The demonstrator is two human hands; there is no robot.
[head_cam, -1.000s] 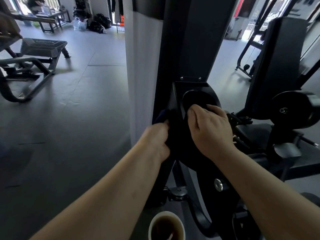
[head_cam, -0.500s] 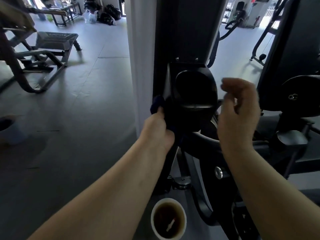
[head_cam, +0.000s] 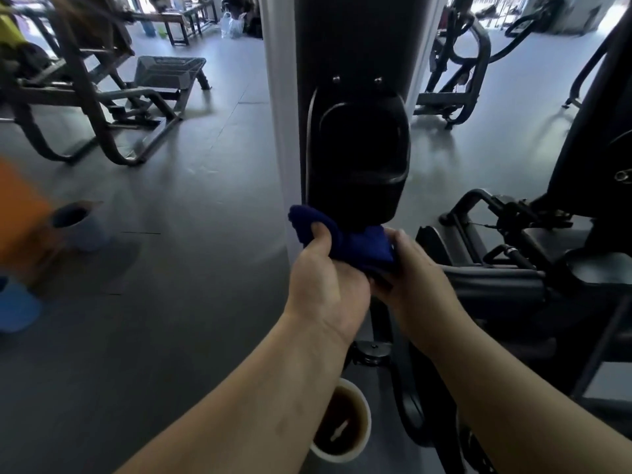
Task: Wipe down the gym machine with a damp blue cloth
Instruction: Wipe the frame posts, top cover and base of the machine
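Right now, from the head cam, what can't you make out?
- Blue cloth: its lower part is covered by the left hand and right hand.
- Right fingers: tucked under the cloth, grip unclear.
- Orange and blue shapes at the left edge: blurred and cut off.
- White bucket: partly behind the left forearm; contents only dark liquid.
- Machine surface: too dark to show dampness.

— What is different about the right hand (head_cam: pixel 415 278)?
— A second ago it lay on the black housing (head_cam: pixel 359 155) of the machine; half a second ago it hung lifted beside it, holding nothing. Now it has come down to the blue cloth (head_cam: pixel 345 241) and grips it.
— And the left hand (head_cam: pixel 325 282)?
— It has drawn the cloth out from the housing's left edge to just below it, so more blue shows.
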